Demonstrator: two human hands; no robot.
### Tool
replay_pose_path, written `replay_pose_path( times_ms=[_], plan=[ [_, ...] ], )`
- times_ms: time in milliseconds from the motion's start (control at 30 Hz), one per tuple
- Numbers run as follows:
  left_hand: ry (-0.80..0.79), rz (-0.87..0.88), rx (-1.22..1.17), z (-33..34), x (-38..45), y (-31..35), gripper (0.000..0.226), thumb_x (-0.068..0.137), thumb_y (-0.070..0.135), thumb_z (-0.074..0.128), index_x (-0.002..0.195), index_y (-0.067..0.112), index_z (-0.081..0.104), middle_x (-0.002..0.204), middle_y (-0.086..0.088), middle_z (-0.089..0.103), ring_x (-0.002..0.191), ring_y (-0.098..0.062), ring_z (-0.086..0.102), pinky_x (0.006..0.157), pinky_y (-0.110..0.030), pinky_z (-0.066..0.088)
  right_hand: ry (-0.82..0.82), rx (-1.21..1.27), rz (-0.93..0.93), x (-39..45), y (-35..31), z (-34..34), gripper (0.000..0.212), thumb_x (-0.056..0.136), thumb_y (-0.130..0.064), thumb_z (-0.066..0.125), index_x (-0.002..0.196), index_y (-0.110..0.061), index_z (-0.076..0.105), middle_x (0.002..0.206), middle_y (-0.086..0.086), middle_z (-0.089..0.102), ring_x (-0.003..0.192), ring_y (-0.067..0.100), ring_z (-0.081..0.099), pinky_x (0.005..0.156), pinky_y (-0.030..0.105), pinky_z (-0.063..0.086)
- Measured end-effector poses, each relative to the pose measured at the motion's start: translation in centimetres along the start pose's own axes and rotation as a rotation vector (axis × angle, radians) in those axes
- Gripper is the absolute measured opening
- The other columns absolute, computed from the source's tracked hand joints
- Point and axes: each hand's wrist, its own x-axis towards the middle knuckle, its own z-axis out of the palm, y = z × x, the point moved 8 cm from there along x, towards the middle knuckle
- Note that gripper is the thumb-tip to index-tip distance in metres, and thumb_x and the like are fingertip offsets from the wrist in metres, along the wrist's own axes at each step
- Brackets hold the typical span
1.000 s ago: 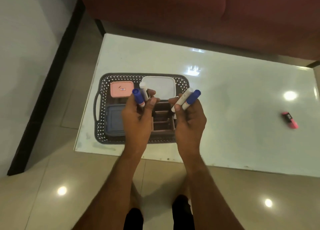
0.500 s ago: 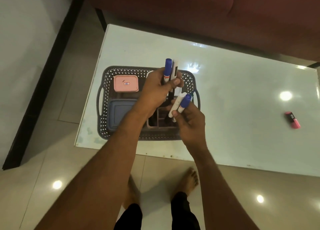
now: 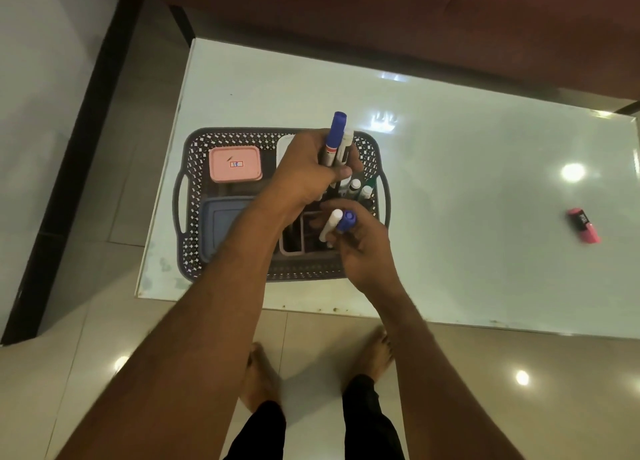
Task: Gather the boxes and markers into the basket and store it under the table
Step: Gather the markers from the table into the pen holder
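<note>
A dark perforated basket (image 3: 194, 189) sits on the left part of the white table (image 3: 450, 189). Inside lie a pink box (image 3: 235, 163), a blue box (image 3: 221, 224), a white box (image 3: 285, 146) partly hidden by my hand, and a brown divided holder (image 3: 294, 241) with several markers (image 3: 360, 189) standing in it. My left hand (image 3: 308, 172) grips two markers (image 3: 336, 137), one blue-capped and one white-capped, over the basket's far right part. My right hand (image 3: 360, 241) holds two more markers (image 3: 337, 222) above the holder. A pink highlighter (image 3: 583, 225) lies far right on the table.
A dark red sofa (image 3: 415, 20) runs along the table's far edge. A black baseboard (image 3: 79, 155) crosses the tiled floor on the left. My bare feet (image 3: 259, 376) stand on the tiles just in front of the table's near edge.
My left hand carried its two markers up and to the right, over the basket's far right part. My right hand stayed over the holder and tipped its two markers more upright.
</note>
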Motion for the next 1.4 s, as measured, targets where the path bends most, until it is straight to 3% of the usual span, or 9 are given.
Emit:
replay_pose_path(
  times_ms=[133, 367, 667, 767, 867, 967, 1133, 1333, 1400],
  plan=[
    [0.022, -0.065, -0.025, 0.8, 0.0, -1.0, 0.030, 0.083, -0.016, 0.066, 0.091, 0.012, 0.073, 0.091, -0.001, 0.080, 0.098, -0.019, 0.076, 0.095, -0.042, 0.061, -0.034, -0.007, -0.090, 0.4, -0.4, -0.1, 0.052, 0.085, 0.023, 0.060, 0.128, -0.006, 0.063, 0.117, -0.007, 0.070, 0.106, -0.003, 0.067, 0.094, 0.014, 0.053],
    [0.074, -0.082, 0.018, 1.0, -0.4, -1.6, 0.038, 0.078, -0.021, 0.061, 0.088, 0.015, 0.072, 0.092, 0.000, 0.078, 0.092, -0.011, 0.072, 0.082, -0.027, 0.060, -0.058, 0.040, -0.143, 0.4, -0.3, -0.3, 0.048, 0.084, 0.025, 0.057, 0.123, -0.001, 0.066, 0.114, 0.004, 0.073, 0.108, 0.010, 0.069, 0.099, 0.028, 0.057],
    [0.135, -0.058, -0.040, 0.2, -1.0, -1.7, 0.044, 0.075, -0.025, 0.062, 0.083, 0.018, 0.069, 0.095, -0.009, 0.077, 0.082, -0.007, 0.069, 0.056, -0.013, 0.049, -0.083, 0.080, -0.153, 0.4, 0.1, -0.2, 0.045, 0.086, 0.025, 0.057, 0.121, -0.001, 0.067, 0.114, 0.002, 0.072, 0.108, 0.003, 0.068, 0.098, 0.017, 0.053],
    [0.157, -0.056, -0.007, -0.2, -1.0, -2.2, 0.044, 0.074, -0.025, 0.062, 0.085, 0.018, 0.071, 0.096, -0.006, 0.078, 0.088, -0.011, 0.071, 0.060, -0.015, 0.051, -0.092, 0.083, -0.161, 0.4, 0.3, -0.1, 0.048, 0.084, 0.026, 0.057, 0.124, 0.000, 0.066, 0.118, 0.005, 0.072, 0.112, 0.007, 0.068, 0.103, 0.025, 0.054],
    [0.145, -0.033, 0.064, -0.1, -0.8, -2.5, 0.046, 0.076, -0.023, 0.060, 0.083, 0.020, 0.072, 0.090, 0.002, 0.076, 0.087, -0.008, 0.071, 0.067, -0.018, 0.055, -0.093, 0.059, -0.159, 0.4, 0.4, 0.0, 0.047, 0.084, 0.026, 0.056, 0.121, 0.000, 0.068, 0.114, -0.001, 0.071, 0.110, -0.006, 0.065, 0.099, 0.014, 0.051],
    [0.091, 0.003, 0.130, 0.6, -0.7, -2.2, 0.045, 0.078, -0.020, 0.061, 0.082, 0.023, 0.072, 0.086, 0.008, 0.074, 0.078, 0.002, 0.066, 0.066, -0.013, 0.050, -0.091, 0.062, -0.170, 0.4, 0.3, 0.2, 0.044, 0.085, 0.025, 0.055, 0.118, 0.001, 0.070, 0.113, -0.001, 0.071, 0.109, -0.008, 0.064, 0.098, 0.013, 0.050],
    [0.073, 0.038, 0.129, 0.6, -0.7, -1.7, 0.036, 0.079, -0.017, 0.066, 0.090, 0.016, 0.074, 0.092, 0.003, 0.075, 0.088, -0.004, 0.069, 0.078, -0.018, 0.054, -0.079, 0.036, -0.176, 0.5, 0.2, 0.3, 0.038, 0.088, 0.021, 0.058, 0.118, 0.001, 0.070, 0.112, -0.002, 0.069, 0.106, -0.016, 0.061, 0.093, 0.004, 0.046],
    [0.099, 0.075, 0.030, 0.4, -0.9, -0.6, 0.038, 0.078, -0.016, 0.072, 0.099, 0.016, 0.072, 0.099, -0.002, 0.076, 0.097, -0.012, 0.073, 0.086, -0.021, 0.057, -0.044, 0.014, -0.202, 0.4, -0.6, -0.6, 0.039, 0.090, 0.010, 0.067, 0.124, -0.007, 0.068, 0.121, -0.007, 0.068, 0.112, -0.010, 0.059, 0.105, 0.021, 0.051],
    [0.110, 0.101, 0.012, 0.4, -0.8, 0.1, 0.035, 0.079, -0.012, 0.074, 0.101, 0.014, 0.072, 0.099, 0.000, 0.076, 0.097, -0.010, 0.073, 0.089, -0.022, 0.057, -0.037, 0.005, -0.214, 0.4, -1.2, -1.0, 0.040, 0.088, 0.009, 0.069, 0.125, -0.009, 0.068, 0.123, -0.006, 0.069, 0.113, -0.008, 0.060, 0.105, 0.020, 0.051]
  ],
)
